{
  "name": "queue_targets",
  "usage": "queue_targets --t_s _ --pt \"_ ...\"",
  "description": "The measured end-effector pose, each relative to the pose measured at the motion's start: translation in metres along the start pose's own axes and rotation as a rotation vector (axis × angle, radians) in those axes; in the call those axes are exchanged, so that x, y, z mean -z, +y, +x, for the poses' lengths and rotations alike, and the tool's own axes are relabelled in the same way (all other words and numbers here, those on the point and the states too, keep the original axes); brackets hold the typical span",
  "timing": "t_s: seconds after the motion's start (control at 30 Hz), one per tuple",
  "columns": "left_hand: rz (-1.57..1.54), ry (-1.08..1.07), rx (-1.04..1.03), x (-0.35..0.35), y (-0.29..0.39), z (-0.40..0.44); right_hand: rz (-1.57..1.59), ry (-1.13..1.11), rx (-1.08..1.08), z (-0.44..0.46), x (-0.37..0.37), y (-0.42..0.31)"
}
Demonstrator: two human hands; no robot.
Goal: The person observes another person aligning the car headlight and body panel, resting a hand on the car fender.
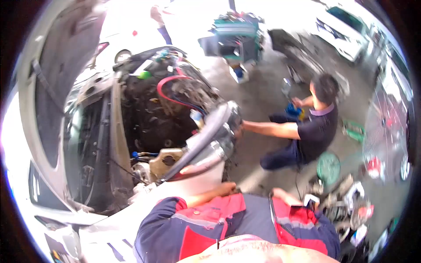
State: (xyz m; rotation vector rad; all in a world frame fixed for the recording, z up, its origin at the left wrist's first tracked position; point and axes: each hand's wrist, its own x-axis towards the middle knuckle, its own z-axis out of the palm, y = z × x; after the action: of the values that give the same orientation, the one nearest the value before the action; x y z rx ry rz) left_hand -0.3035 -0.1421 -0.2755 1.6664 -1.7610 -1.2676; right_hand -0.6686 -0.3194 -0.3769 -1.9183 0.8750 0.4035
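Note:
My left hand [226,189] is low in front of my jacket, beside the white front fender [206,177] of a car with its hood raised. A dark spot shows at its fingertips; blur hides whether it holds anything. My right hand [280,193] is near the open jacket's right edge, its fingers mostly hidden. Ahead of my left hand is the loose-looking headlight [226,147], next to a dark grille strip [199,140]. A co-worker [322,125] crouches at the car's front, one arm reaching to the headlight, the other hand near a blue and yellow tool [294,110].
The engine bay [153,109] holds a red hose [163,90] and a tan reservoir [165,161]. Beyond stand a green tool cart [237,33] and a removed bumper [298,50]. A green stool [329,168], scattered parts [346,199] and a large fan [386,127] are right.

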Motion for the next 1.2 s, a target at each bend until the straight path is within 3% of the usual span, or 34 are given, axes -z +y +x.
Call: queue_targets --t_s 0.07,0.13,0.2,0.37,0.47,0.6,1.0,1.2 --pt "0.141 -0.023 0.048 0.002 0.03 0.011 -0.233 0.006 -0.24 -0.016 0.003 -0.004" --pt "0.185 0.011 0.007 -0.007 0.036 0.029 -0.072 0.261 -0.215 -0.037 0.002 0.022" --pt "0.272 -0.052 0.07 -0.002 0.069 0.041 0.059 0.305 -0.335 -0.079 0.023 0.006" --pt "0.387 -0.158 -0.153 -0.019 0.073 0.083 0.146 0.31 -0.524 -0.152 0.009 0.033" --pt "0.598 -0.238 0.003 -0.02 0.09 0.097 0.15 0.152 -0.539 -0.163 -0.043 0.111" --pt "0.726 -0.308 0.125 -0.025 0.076 0.104 0.2 0.104 -0.55 -0.167 -0.073 0.137" --pt "0.672 -0.454 0.189 -0.009 0.048 0.054 0.225 0.178 -0.425 -0.111 -0.035 0.11" --pt "0.54 -0.324 0.246 -0.016 0.043 0.031 0.119 0.229 -0.335 -0.088 0.008 0.068"
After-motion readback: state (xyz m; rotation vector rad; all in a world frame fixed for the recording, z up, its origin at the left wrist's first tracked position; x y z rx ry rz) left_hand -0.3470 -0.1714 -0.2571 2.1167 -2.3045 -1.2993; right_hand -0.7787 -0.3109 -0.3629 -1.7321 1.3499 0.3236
